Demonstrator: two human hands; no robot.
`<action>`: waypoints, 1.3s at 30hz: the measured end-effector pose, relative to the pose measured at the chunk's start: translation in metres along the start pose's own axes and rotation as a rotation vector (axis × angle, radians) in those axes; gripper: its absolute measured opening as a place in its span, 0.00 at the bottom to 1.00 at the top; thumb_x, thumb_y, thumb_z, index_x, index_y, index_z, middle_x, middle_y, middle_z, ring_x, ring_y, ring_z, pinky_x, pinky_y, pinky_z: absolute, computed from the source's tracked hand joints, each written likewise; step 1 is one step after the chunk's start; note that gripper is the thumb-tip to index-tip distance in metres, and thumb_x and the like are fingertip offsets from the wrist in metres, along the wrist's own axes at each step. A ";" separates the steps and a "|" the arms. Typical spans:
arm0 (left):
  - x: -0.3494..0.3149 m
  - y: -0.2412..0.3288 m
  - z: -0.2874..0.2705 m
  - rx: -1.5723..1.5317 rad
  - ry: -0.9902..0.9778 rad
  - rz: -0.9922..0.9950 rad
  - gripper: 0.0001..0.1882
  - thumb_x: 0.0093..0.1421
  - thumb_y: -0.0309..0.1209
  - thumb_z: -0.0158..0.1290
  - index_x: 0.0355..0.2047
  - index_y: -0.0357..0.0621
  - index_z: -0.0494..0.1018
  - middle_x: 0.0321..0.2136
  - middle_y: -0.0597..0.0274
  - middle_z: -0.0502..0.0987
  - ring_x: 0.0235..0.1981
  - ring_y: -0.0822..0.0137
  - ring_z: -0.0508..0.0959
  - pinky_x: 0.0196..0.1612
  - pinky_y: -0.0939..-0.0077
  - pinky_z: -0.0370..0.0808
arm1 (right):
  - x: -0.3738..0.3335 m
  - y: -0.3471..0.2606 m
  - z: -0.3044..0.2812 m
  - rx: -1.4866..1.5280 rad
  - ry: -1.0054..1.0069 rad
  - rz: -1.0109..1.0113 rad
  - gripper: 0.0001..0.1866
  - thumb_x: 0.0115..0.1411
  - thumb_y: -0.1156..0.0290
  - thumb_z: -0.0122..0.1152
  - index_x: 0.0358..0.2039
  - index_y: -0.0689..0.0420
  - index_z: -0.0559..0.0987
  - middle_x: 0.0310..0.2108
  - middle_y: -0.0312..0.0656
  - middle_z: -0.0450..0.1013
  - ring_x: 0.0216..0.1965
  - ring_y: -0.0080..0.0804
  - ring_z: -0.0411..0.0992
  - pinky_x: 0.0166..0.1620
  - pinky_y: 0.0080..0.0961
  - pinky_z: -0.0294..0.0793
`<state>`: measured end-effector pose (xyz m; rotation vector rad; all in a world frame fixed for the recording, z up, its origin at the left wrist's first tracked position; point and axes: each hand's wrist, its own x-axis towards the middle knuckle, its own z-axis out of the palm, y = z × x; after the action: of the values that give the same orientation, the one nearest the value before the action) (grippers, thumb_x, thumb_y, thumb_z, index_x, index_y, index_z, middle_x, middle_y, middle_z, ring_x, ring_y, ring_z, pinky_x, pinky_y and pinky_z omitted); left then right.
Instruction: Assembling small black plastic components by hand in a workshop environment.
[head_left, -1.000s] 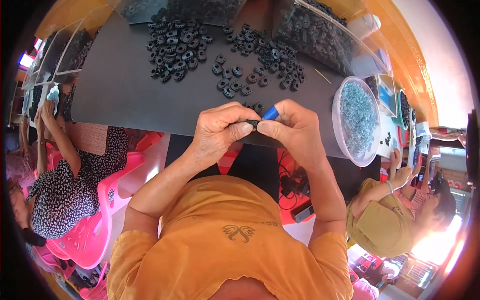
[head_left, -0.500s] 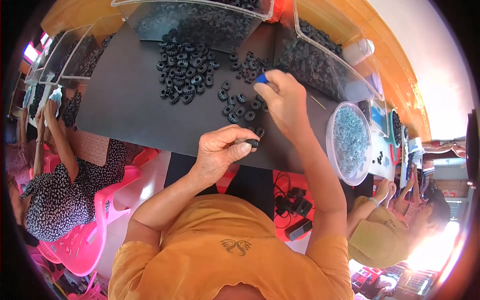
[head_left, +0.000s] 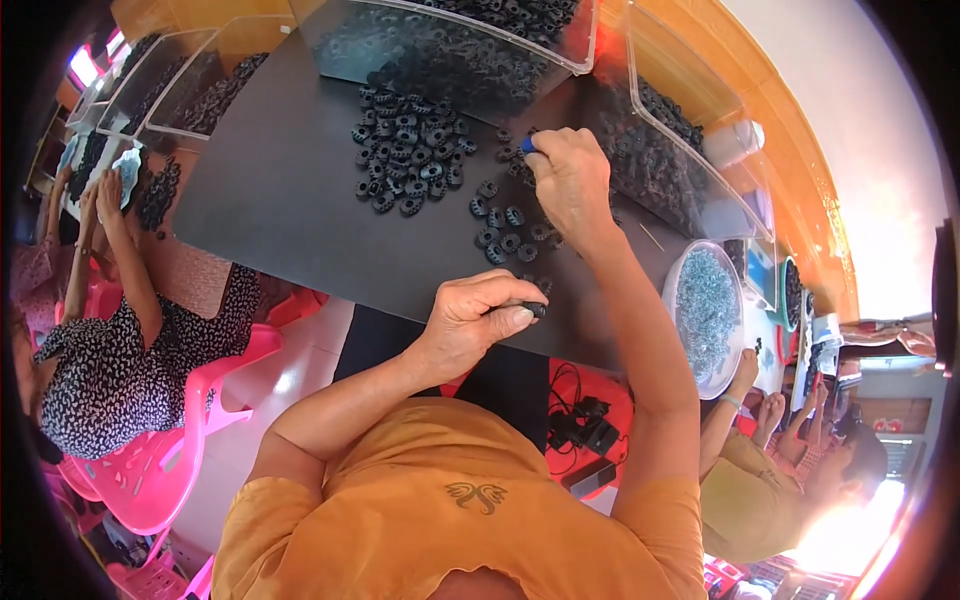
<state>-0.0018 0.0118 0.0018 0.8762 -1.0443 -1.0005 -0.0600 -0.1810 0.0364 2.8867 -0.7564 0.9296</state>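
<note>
My left hand [head_left: 472, 318] is closed over the near edge of the dark table, with a small black ring-shaped part [head_left: 536, 309] pinched between thumb and fingers. Farther up and to the right, my right hand [head_left: 577, 185] has its fingers curled around a small blue item [head_left: 528, 145]; most of that item is hidden, so its kind is unclear. Loose black notched rings [head_left: 495, 238] lie between my hands. A larger heap of the same rings [head_left: 408, 155] sits farther left.
A clear bin of black rings [head_left: 440, 60] stands at the back, another bin [head_left: 690, 150] at the right. Beside my right forearm is a bowl [head_left: 738, 318] of small clear-blue pieces. A thin stick [head_left: 652, 237] lies nearby. People [head_left: 115, 205] work on both sides.
The whole view has shifted, so the table and bins appear farther right. Against the table, my right hand has moved a little away and left. My left hand keeps its pinch.
</note>
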 end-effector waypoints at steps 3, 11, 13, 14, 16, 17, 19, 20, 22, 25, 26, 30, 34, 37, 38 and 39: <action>0.000 -0.001 -0.002 0.035 -0.005 0.016 0.09 0.57 0.27 0.55 0.37 0.35 0.76 0.28 0.63 0.74 0.29 0.75 0.72 0.34 0.84 0.68 | -0.003 0.000 -0.002 0.046 -0.041 0.005 0.07 0.43 0.74 0.64 0.25 0.57 0.77 0.24 0.44 0.71 0.31 0.43 0.67 0.36 0.36 0.68; 0.000 -0.005 -0.002 0.051 -0.017 0.013 0.09 0.57 0.27 0.55 0.37 0.35 0.76 0.28 0.63 0.74 0.29 0.75 0.72 0.33 0.83 0.68 | -0.004 -0.009 0.005 -0.196 -0.164 -0.315 0.06 0.36 0.76 0.62 0.20 0.58 0.75 0.25 0.42 0.68 0.34 0.40 0.64 0.38 0.33 0.66; 0.001 -0.005 -0.001 0.062 -0.019 0.022 0.09 0.57 0.26 0.56 0.37 0.35 0.76 0.28 0.63 0.74 0.28 0.75 0.72 0.33 0.83 0.68 | -0.007 -0.010 0.003 -0.253 -0.190 -0.333 0.06 0.36 0.76 0.61 0.19 0.58 0.75 0.25 0.42 0.68 0.34 0.39 0.64 0.38 0.32 0.65; 0.001 -0.004 -0.002 0.060 -0.023 0.018 0.09 0.57 0.26 0.56 0.37 0.35 0.76 0.28 0.63 0.74 0.28 0.75 0.72 0.33 0.83 0.68 | -0.008 -0.011 0.004 -0.283 -0.201 -0.360 0.06 0.36 0.76 0.61 0.20 0.58 0.75 0.25 0.42 0.68 0.35 0.38 0.64 0.38 0.32 0.65; 0.001 -0.002 -0.002 0.126 -0.010 0.045 0.09 0.56 0.26 0.56 0.37 0.35 0.76 0.27 0.63 0.74 0.28 0.74 0.73 0.33 0.83 0.68 | -0.010 -0.011 0.003 -0.314 -0.215 -0.382 0.06 0.37 0.76 0.60 0.20 0.57 0.75 0.25 0.41 0.68 0.35 0.38 0.64 0.38 0.32 0.65; 0.002 -0.002 -0.002 0.124 -0.015 0.041 0.09 0.56 0.26 0.56 0.37 0.35 0.76 0.27 0.63 0.74 0.28 0.74 0.73 0.33 0.83 0.68 | -0.010 -0.010 0.003 -0.269 -0.179 -0.371 0.06 0.37 0.76 0.60 0.20 0.58 0.74 0.24 0.42 0.68 0.33 0.39 0.64 0.37 0.32 0.66; 0.001 -0.002 -0.002 0.139 -0.007 0.059 0.09 0.56 0.26 0.56 0.37 0.35 0.76 0.27 0.62 0.74 0.29 0.74 0.73 0.33 0.83 0.69 | -0.013 -0.009 0.001 -0.223 -0.144 -0.354 0.06 0.38 0.76 0.60 0.20 0.58 0.74 0.23 0.42 0.68 0.32 0.39 0.64 0.37 0.32 0.66; 0.002 -0.002 -0.001 0.139 -0.012 0.055 0.09 0.56 0.26 0.56 0.37 0.35 0.76 0.27 0.62 0.74 0.29 0.74 0.73 0.33 0.83 0.69 | -0.014 -0.008 0.000 -0.145 -0.097 -0.297 0.05 0.39 0.77 0.59 0.20 0.58 0.73 0.23 0.43 0.68 0.31 0.40 0.64 0.36 0.32 0.66; 0.002 -0.003 0.001 0.107 0.008 0.049 0.08 0.55 0.21 0.54 0.36 0.36 0.76 0.26 0.64 0.73 0.27 0.75 0.71 0.32 0.83 0.68 | -0.017 -0.007 -0.005 0.041 0.007 -0.194 0.05 0.44 0.77 0.58 0.19 0.59 0.70 0.23 0.47 0.69 0.28 0.44 0.65 0.34 0.35 0.67; 0.002 -0.002 0.001 0.109 0.011 0.023 0.07 0.55 0.20 0.54 0.36 0.35 0.76 0.26 0.64 0.73 0.28 0.76 0.71 0.33 0.83 0.69 | -0.027 -0.013 -0.024 0.324 -0.038 0.189 0.04 0.46 0.77 0.57 0.21 0.61 0.71 0.21 0.48 0.68 0.27 0.47 0.66 0.32 0.38 0.67; 0.002 -0.003 0.001 0.109 0.005 0.018 0.07 0.55 0.20 0.54 0.36 0.35 0.76 0.26 0.64 0.73 0.28 0.76 0.71 0.33 0.83 0.69 | -0.034 -0.008 -0.029 0.402 -0.140 0.354 0.03 0.50 0.78 0.56 0.25 0.64 0.73 0.21 0.43 0.71 0.25 0.36 0.70 0.31 0.31 0.70; -0.001 -0.003 0.002 -0.184 0.139 -0.192 0.08 0.57 0.24 0.55 0.37 0.34 0.76 0.29 0.63 0.76 0.29 0.75 0.74 0.35 0.85 0.72 | -0.052 -0.019 -0.072 0.953 -0.251 0.638 0.04 0.56 0.78 0.57 0.32 0.66 0.75 0.28 0.36 0.74 0.29 0.15 0.71 0.34 0.14 0.71; 0.006 0.000 0.001 -0.185 0.182 -0.189 0.10 0.57 0.25 0.55 0.38 0.32 0.75 0.28 0.59 0.78 0.27 0.76 0.74 0.32 0.86 0.70 | -0.080 -0.038 -0.094 1.156 -0.190 0.700 0.04 0.55 0.80 0.57 0.32 0.65 0.75 0.26 0.35 0.74 0.29 0.17 0.71 0.33 0.15 0.70; 0.010 0.002 0.002 -0.191 0.174 -0.215 0.11 0.56 0.25 0.55 0.39 0.32 0.75 0.28 0.59 0.78 0.27 0.76 0.75 0.32 0.86 0.71 | -0.092 -0.042 -0.095 1.182 -0.182 0.669 0.04 0.55 0.80 0.58 0.32 0.63 0.75 0.26 0.34 0.73 0.28 0.16 0.71 0.32 0.14 0.69; 0.009 0.002 0.004 -0.190 0.171 -0.225 0.11 0.56 0.25 0.55 0.39 0.32 0.75 0.28 0.59 0.78 0.27 0.76 0.75 0.32 0.86 0.71 | -0.096 -0.044 -0.093 1.185 -0.179 0.680 0.04 0.55 0.80 0.58 0.32 0.63 0.75 0.26 0.34 0.73 0.28 0.16 0.71 0.32 0.14 0.69; 0.009 0.003 0.006 -0.178 0.161 -0.233 0.10 0.57 0.25 0.55 0.39 0.34 0.75 0.28 0.61 0.78 0.26 0.78 0.73 0.32 0.87 0.70 | -0.097 -0.044 -0.090 1.161 -0.188 0.667 0.04 0.54 0.80 0.58 0.32 0.63 0.75 0.26 0.34 0.73 0.28 0.15 0.70 0.31 0.14 0.69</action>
<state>-0.0050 0.0034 0.0083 0.9283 -0.7165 -1.1780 -0.1579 -0.0846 0.0624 3.7574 -1.7498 1.5796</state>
